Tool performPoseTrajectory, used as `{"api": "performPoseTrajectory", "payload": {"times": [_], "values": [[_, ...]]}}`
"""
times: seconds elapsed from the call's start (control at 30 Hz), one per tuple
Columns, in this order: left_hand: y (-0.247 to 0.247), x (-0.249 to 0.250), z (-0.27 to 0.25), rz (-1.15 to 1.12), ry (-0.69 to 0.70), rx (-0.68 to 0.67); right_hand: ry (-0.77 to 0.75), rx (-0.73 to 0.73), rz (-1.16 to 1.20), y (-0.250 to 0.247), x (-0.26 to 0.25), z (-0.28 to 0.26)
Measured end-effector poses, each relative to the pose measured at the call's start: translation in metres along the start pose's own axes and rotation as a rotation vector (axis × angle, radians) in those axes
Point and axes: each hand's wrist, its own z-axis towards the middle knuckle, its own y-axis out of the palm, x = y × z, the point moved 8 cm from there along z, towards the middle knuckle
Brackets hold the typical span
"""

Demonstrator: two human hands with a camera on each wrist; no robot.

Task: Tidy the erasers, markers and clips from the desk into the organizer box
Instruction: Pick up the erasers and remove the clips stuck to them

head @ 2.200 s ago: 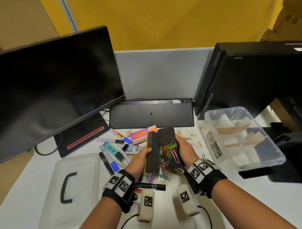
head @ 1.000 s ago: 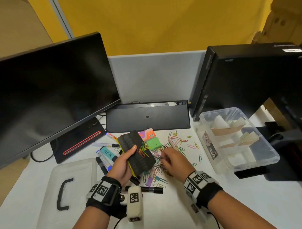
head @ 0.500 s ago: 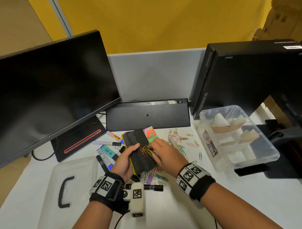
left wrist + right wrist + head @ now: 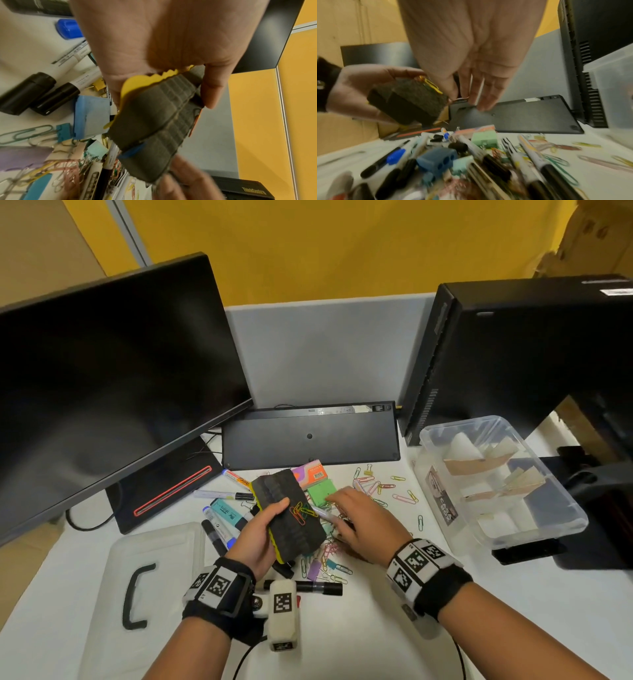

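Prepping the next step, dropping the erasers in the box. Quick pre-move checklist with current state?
1. Left hand grips the black erasers: ok.
2. Erasers free of paper clips: not ok, a colored cluster sits on top.
3. Right hand free to help: ok, fingers relaxed over the pile, nothing visibly held.
4. Box open: ok, lid lies on the desk to the left.
5. Room in the box: cannot tell, paper pieces already inside.

A yellow wall (image 4: 308,244) fills the back, with a grey partition panel (image 4: 325,350) standing at the rear edge of the white surface (image 4: 513,604). A dark monitor (image 4: 102,378) leans on the left, a black computer tower (image 4: 513,354) stands on the right, and a beige panel (image 4: 37,244) shows at far left.
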Motion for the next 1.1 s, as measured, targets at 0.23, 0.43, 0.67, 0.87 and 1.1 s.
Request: {"api": "performPoseTrajectory", "payload": {"times": [0.23,0.43,0.67,0.87,1.1], "values": [[0.009,0.001,0.006,0.031,-0.022,-0.017,-0.077,0.023,0.094,-0.004,-0.027,0.012],[0.005,0.001,0.01,0.068,-0.024,-0.01,-0.019,-0.063,0.051,0.001,-0.015,0.016],[-0.001,0.015,0.014,0.053,0.051,0.046,0.159,-0.237,-0.278,0.012,0.026,0.012],[0.009,0.007,0.017,0.116,0.04,0.01,0.122,0.027,0.368,-0.001,-0.02,0.023],[0.002,0.006,0.016,0.156,0.019,0.024,0.126,-0.054,0.388,0.003,-0.015,0.018]]}}
